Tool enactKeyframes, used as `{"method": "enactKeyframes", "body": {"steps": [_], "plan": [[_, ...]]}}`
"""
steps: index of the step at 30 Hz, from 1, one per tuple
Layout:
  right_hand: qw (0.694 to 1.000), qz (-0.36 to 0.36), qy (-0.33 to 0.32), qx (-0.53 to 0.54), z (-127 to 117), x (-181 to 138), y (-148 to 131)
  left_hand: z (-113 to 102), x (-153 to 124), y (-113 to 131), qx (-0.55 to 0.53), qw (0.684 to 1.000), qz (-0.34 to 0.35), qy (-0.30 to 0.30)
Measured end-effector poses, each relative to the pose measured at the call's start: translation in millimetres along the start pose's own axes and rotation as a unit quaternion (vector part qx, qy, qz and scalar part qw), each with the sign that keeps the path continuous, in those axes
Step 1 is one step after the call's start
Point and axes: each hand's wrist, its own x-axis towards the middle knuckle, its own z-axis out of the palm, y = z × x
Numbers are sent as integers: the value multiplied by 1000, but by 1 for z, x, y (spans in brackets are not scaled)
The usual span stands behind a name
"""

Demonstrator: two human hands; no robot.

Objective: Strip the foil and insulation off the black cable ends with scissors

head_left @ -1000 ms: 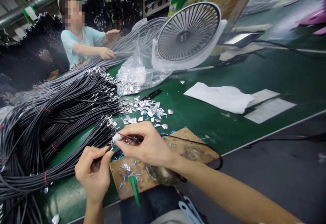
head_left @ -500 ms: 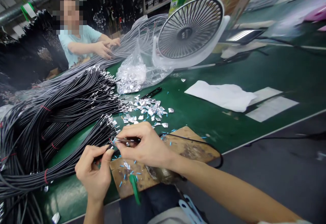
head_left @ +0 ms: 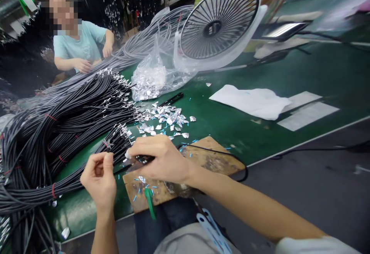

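My left hand (head_left: pixel 100 173) is closed, pinching a black cable near its stripped end (head_left: pixel 108 143) between thumb and fingertips. Thin wires fan out above the pinch. To its right, my right hand (head_left: pixel 162 155) is wrapped around a dark pointed hand tool (head_left: pixel 144 158); most of the tool is hidden by the fingers, so I cannot make out its exact kind. The two hands are apart. Beside my left hand lies a bundle of black cables (head_left: pixel 69 182) with stripped, silvery ends, and a larger pile of black cables (head_left: pixel 66 123) is behind it.
A stained wooden board (head_left: pixel 208 157) with a green clamp-like piece (head_left: pixel 150 204) lies at the table edge. Foil scraps (head_left: pixel 170 117), a plastic bag (head_left: pixel 150 80), a fan (head_left: pixel 216 26) and white paper (head_left: pixel 248 101) are on the green table. Across it, a co-worker (head_left: pixel 83 44) handles grey cables (head_left: pixel 135 49).
My hands have separated: the left moved slightly left and up with the cable end, and the tool came away from it. The co-worker's hands moved left and apart.
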Motion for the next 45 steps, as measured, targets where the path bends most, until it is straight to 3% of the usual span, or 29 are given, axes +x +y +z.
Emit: {"method": "enactKeyframes", "body": {"steps": [2,4,6,7,13,17,19,22,26,31,34,36,39,42,44,45], "plan": [[994,73,77,26,-5,6,-3,-4,0,0,-26,998,-29,-39],[972,159,168,48,-10,11,-4,-9,-3,-3,-4,988,-61,-142],[952,212,206,80,-13,14,-4,-13,-7,-7,57,970,-82,-222],[948,225,204,94,-13,14,-4,-14,-9,-10,90,965,-76,-234],[955,239,130,117,-9,11,-2,-19,-1,-20,256,955,82,-125],[959,234,118,111,-10,11,-4,-32,-1,-19,323,941,64,-78],[961,231,110,101,-10,11,-5,-38,-6,-21,330,937,43,-106],[967,219,89,89,-10,9,-7,-41,-15,-29,329,931,64,-147],[973,209,69,71,-10,8,-7,-33,-16,-34,347,920,101,-154],[983,176,51,24,-10,9,-6,-24,-9,-30,396,891,81,-205],[988,151,38,2,-9,10,-6,-24,-6,-29,338,907,64,-244],[989,142,30,-11,-8,9,-5,-25,-2,-28,277,934,43,-222],[986,153,-36,-45,-2,7,-3,-25,11,-20,197,971,10,-135],[965,111,-232,-56,6,5,-1,-21,29,-7,104,991,12,-87],[923,48,-378,-58,10,4,1,-17,37,1,28,996,15,-82],[904,34,-420,-76,12,4,2,-14,39,3,-3,997,20,-74]]}}
